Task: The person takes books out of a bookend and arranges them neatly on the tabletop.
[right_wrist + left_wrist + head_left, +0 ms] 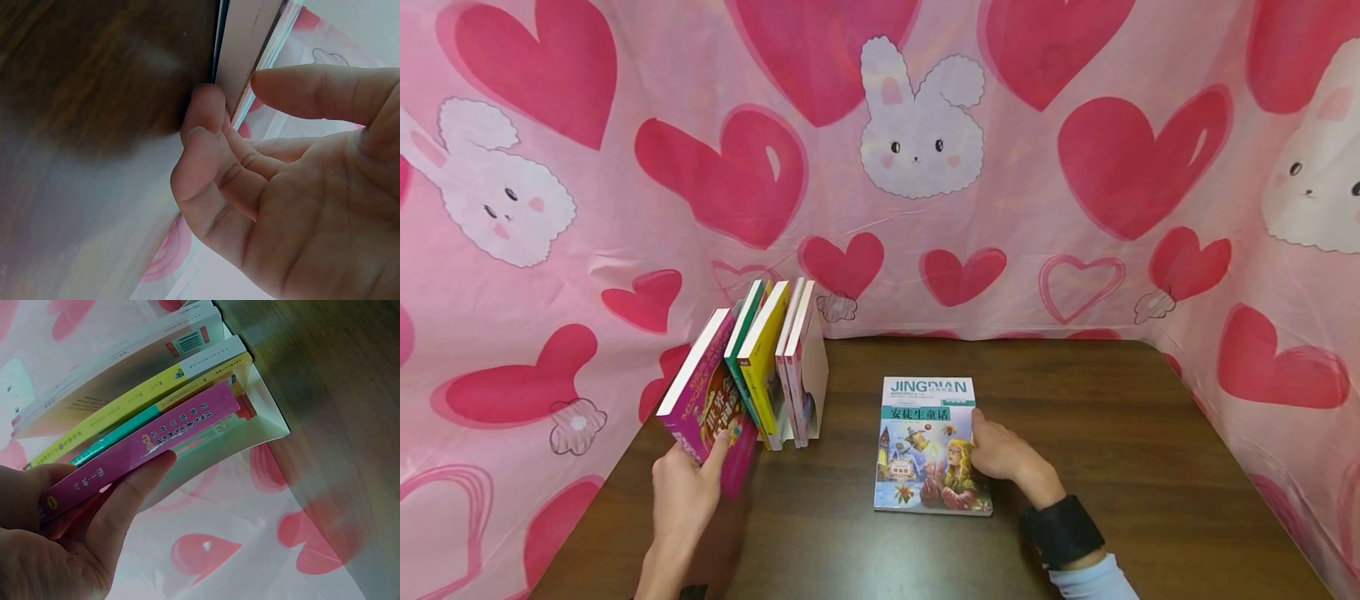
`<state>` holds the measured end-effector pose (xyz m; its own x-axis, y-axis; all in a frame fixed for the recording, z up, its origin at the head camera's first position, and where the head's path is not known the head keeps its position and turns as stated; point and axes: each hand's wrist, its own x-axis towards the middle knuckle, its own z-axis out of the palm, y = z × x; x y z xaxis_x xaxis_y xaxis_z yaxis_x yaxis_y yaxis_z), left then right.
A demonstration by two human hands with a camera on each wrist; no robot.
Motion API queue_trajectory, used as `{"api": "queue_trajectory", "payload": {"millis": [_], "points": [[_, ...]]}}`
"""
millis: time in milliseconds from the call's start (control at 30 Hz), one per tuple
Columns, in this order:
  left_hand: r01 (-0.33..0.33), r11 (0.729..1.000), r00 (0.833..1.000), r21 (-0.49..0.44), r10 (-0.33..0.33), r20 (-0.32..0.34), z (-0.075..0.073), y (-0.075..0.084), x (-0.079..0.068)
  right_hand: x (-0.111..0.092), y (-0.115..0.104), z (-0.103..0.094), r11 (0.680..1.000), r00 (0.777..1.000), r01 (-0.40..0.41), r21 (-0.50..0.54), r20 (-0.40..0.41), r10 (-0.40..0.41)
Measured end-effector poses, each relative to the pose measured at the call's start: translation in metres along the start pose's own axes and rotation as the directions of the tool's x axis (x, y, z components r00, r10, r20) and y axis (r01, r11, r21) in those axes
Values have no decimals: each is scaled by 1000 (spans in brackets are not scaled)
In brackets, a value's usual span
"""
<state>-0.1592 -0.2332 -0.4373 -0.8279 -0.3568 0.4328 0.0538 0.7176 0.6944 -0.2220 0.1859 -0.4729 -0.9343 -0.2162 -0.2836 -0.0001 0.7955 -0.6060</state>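
Observation:
My left hand (pixel 683 492) grips a magenta book (pixel 700 433) by its near end, thumb on the cover. The book leans at the left of a row of standing books. In the left wrist view, its spine (pixel 144 447) lies between thumb and fingers, its far end inside a pale book holder (pixel 265 406). A paperback with a blue illustrated cover (pixel 917 425) lies flat on the table, face up. At its right edge, my right hand (pixel 1011 454) pinches it, thumb at the cover's edge and curled fingertips low against the side in the right wrist view.
Beside the magenta book stand a green book (pixel 745 333), a yellow book (pixel 769 358) and thin pink books (pixel 793 367). The brown wooden table (pixel 1075 400) meets a pink curtain (pixel 1022 275) with hearts and rabbits at the back and sides.

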Motion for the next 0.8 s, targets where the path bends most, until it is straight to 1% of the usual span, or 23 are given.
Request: {"api": "queue_trajectory", "payload": {"millis": [100, 267, 600, 800], "points": [[1, 1000, 1000, 10, -1, -9, -2, 0, -3, 0, 0, 0, 1000, 1000, 1, -3, 2, -1], [-20, 1000, 999, 23, 20, -34, -5, 1, -7, 1, 0, 0, 1000, 1000, 0, -3, 4, 0], [-39, 999, 999, 28, 40, -35, -13, 4, -14, -2, 0, 0, 1000, 1000, 3, 7, -2, -3], [-46, 998, 998, 33, 47, -44, -17, 2, -17, -3, -1, -1, 1000, 1000, 5, 6, -5, -5]]}}
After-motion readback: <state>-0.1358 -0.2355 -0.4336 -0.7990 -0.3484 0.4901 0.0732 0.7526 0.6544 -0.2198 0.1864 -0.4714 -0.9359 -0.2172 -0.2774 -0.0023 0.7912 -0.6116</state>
